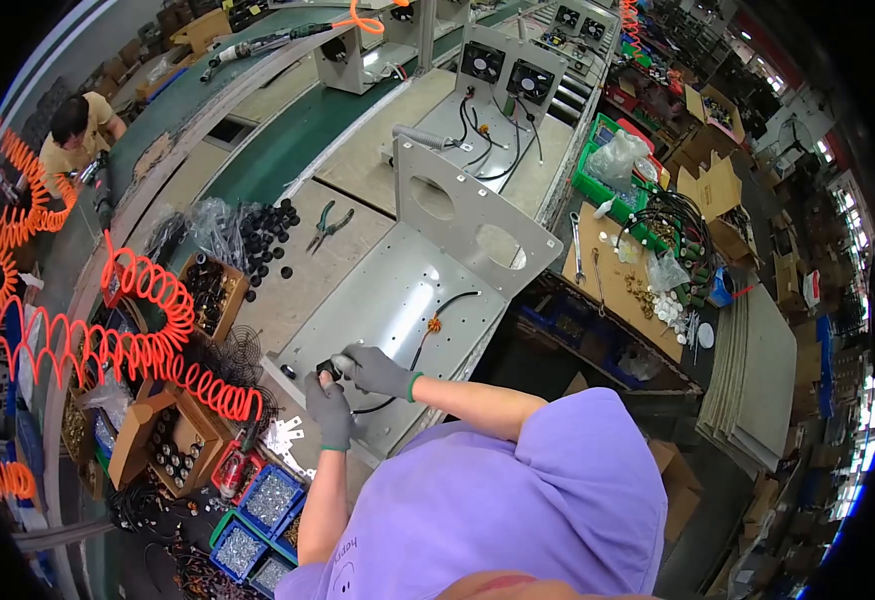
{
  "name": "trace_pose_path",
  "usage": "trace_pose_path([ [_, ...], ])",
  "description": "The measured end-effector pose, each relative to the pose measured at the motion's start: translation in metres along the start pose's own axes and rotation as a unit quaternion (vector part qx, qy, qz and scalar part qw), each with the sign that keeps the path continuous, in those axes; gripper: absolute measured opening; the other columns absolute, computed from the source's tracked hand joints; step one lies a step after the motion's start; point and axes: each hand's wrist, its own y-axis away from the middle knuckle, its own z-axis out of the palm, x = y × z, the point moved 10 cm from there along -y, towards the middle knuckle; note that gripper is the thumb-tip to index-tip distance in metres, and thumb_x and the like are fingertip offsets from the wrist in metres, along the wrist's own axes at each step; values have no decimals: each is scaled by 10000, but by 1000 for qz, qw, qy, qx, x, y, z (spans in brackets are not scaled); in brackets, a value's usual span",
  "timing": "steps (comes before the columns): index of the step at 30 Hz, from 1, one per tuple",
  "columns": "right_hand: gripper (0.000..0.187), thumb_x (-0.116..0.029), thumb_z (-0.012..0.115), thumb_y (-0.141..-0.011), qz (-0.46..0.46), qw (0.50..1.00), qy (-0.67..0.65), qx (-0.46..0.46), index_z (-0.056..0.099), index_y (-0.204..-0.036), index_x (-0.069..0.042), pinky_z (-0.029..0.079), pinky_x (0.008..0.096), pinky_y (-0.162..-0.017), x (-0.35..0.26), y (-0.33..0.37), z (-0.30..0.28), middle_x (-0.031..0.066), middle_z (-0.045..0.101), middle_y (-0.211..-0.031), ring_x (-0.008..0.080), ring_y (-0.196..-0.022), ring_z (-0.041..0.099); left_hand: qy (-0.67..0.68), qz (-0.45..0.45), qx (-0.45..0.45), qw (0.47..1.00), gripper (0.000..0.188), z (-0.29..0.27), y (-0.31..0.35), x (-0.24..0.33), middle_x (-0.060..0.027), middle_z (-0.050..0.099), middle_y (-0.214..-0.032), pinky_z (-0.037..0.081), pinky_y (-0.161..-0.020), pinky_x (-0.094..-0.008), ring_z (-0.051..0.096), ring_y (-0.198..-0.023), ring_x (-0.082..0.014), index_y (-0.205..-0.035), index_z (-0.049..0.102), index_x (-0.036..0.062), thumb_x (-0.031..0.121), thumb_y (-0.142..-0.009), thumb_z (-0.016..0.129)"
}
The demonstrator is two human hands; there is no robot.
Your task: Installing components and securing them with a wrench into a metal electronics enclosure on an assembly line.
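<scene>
My left hand (329,411), in a grey glove with a green cuff, is closed around a small black part (328,371); its exact kind is too small to tell. The gloved fingers of my right hand (381,372) are closed at the same part from the right. Both hands are over the near left corner of a bent sheet-metal chassis (362,290), whose upright panel has two large round holes. A black cable (373,407) passes below my hands. On the chassis floor lies another wire with an orange-brown coil (434,325). A small black piece (288,371) sits at the left edge.
Green-handled pliers (329,226) and scattered black caps (269,235) lie left of the chassis. Red coiled air hoses (147,340) hang at left, above open cartons. Blue bins (270,497) hold small metal hardware. A side table (607,290) carries wrenches. Another person (77,140) works far left.
</scene>
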Motion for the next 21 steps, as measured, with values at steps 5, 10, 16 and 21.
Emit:
trace_pose_path([
  [5, 409, -304, 530, -877, -394, 913, 80, 67, 466, -1183, -40, 496, 331, -710, -78, 32, -11, 124, 619, -727, 268, -769, 636, 4, -18, 6, 1000, 282, -4, 1, -8, -139, 558, -666, 404, -563, -398, 541, -593, -277, -910, 533, 27, 295, -915, 447],
  [10, 433, -281, 537, -874, 53, 989, 32, -137, 442, -1224, -45, 509, 327, -686, -7, 6, 21, 150, 621, -900, 246, -743, 639, -66, -17, -4, 998, 303, 1, 3, -33, -165, 578, -699, 416, -587, -423, 571, -636, -324, -942, 548, 32, 314, -912, 442],
  [16, 412, -276, 525, -890, -129, 991, -20, -12, 464, -1191, -2, 523, 318, -639, -43, 16, 1, 140, 634, -898, 196, -673, 639, -6, -31, -6, 999, 312, -5, 2, -30, -192, 592, -785, 423, -626, -441, 579, -712, -356, -963, 544, 41, 330, -909, 439],
  [21, 425, -219, 553, -876, 33, 983, -73, -168, 450, -1230, -8, 520, 296, -677, -4, 8, 37, 137, 589, -1071, 181, -741, 643, -76, -2, 11, 997, 295, -5, 4, -19, -164, 590, -725, 420, -610, -419, 586, -686, -320, -922, 545, 41, 316, -914, 438],
])
